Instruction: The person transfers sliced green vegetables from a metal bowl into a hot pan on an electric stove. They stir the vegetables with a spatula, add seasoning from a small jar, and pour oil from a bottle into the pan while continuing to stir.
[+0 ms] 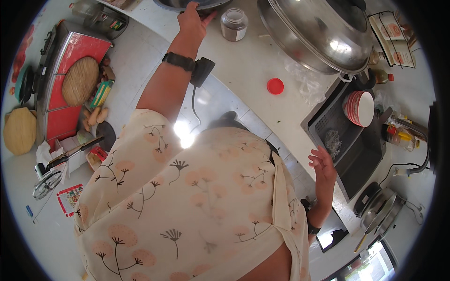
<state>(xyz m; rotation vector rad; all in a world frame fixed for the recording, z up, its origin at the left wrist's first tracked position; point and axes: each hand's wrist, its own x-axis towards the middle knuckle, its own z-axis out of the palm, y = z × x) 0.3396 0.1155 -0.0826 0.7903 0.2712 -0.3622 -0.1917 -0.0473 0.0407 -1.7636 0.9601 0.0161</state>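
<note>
My left hand (191, 23) reaches to the top edge of the view and pinches the near rim of a metal bowl (168, 6), one finger over the rim and others beneath it. The bowl is mostly cut off by the frame. Right of that hand stands an uncapped glass jar (234, 25) with a pale label; its contents are unclear. A round red lid (275, 86) lies on the white counter (246, 66). My right hand (322, 164) hangs beside the sink's near edge, fingers loosely curled and apart, holding nothing.
A large lidded steel pan (316, 35) stands at the counter's back, a crumpled plastic bag (309, 82) beside it. The dark sink (365, 161) holds a grey basket (325, 123) with stacked red-and-white bowls (358, 109). A red-fronted cabinet (61, 121) stands at left.
</note>
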